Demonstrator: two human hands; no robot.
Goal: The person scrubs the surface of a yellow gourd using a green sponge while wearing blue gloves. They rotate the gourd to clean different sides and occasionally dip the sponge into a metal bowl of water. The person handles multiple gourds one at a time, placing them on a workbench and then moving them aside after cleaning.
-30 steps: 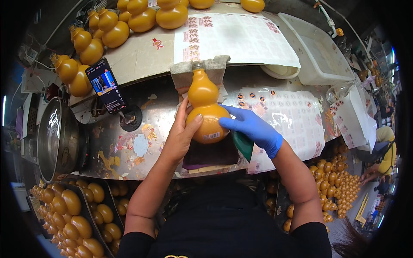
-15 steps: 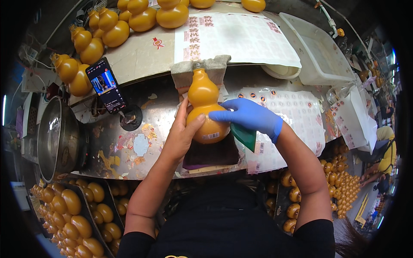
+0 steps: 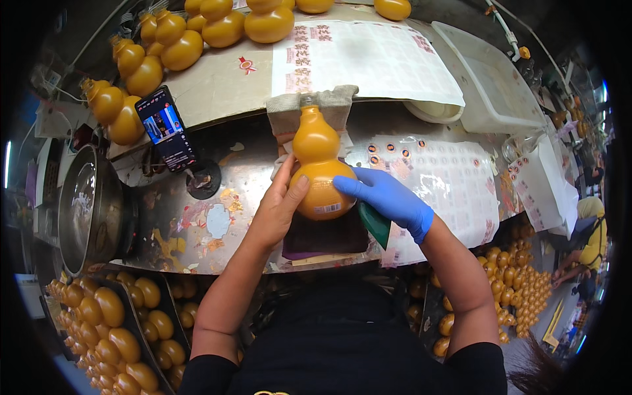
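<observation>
A glossy orange-yellow gourd-shaped bottle [image 3: 320,141] lies with its clear neck away from me. A small printed label [image 3: 328,209] is near its base. My bare left hand [image 3: 282,203] grips the lower bulb from the left, thumb on top. My right hand [image 3: 390,199], in a blue glove, rests its thumb on the bulb's right side; its other fingers are hidden. From beneath that hand pokes a flat green scraper [image 3: 374,225], apparently held in it. The neck lies on a grey cloth [image 3: 339,105], and a dark pad [image 3: 326,242] is under the base.
Sticker sheets [image 3: 447,191] lie right of the bottle, and a larger white sheet [image 3: 368,62] behind it. A phone [image 3: 166,128] on a stand and a metal bowl [image 3: 89,204] are at left. More gourd bottles [image 3: 181,49] line the back; a white bin [image 3: 490,76] stands far right.
My right thumb has slid a little rightward and nearer on the lower bulb. The green scraper now points more steeply toward me. My left hand keeps its grip; the whole view has shifted slightly.
</observation>
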